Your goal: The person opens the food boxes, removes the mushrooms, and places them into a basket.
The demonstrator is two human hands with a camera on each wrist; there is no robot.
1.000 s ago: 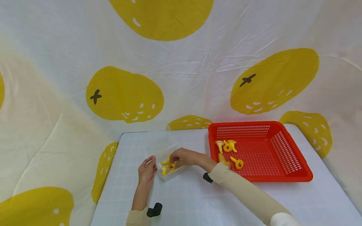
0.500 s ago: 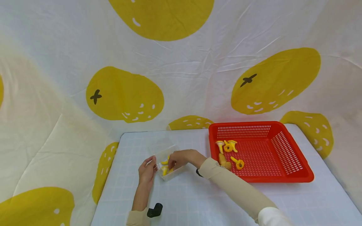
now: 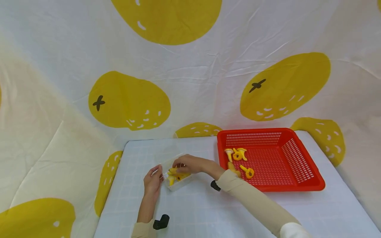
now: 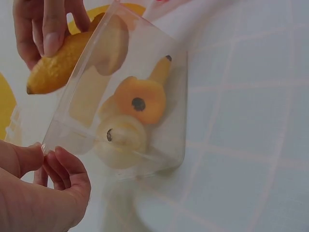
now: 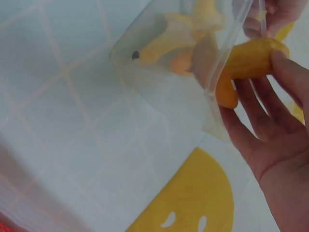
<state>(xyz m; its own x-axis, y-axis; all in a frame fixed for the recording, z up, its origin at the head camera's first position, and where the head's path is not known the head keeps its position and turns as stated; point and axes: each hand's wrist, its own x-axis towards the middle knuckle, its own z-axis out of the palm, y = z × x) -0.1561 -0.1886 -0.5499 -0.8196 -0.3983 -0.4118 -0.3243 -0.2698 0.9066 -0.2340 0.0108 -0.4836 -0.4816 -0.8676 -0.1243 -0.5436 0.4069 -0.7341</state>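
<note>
A clear plastic box (image 3: 175, 187) with several yellow toy mushrooms stands on the table in the head view. My left hand (image 3: 153, 181) is at its left side and pinches the rim between thumb and fingers, as the left wrist view shows. My right hand (image 3: 191, 164) is over the box and holds a golden-yellow mushroom (image 5: 251, 60) between thumb and fingers at the box's opening. Through the wall of the box, an orange mushroom (image 4: 145, 99) and a paler mushroom (image 4: 120, 140) are visible. In the head view, my right hand hides part of the contents.
On the right stands a red perforated basket (image 3: 308, 165). Along its left side lie several mushrooms, including a brownish one (image 3: 233, 168) and a yellow one (image 3: 248, 172). A fruit-print cloth (image 3: 196, 102) hangs behind the white table (image 3: 190, 211).
My right hand dipped lower into the box, then rose slightly, and the golden-yellow mushroom now shows under its fingers. My left hand has kept its grip on the box.
</note>
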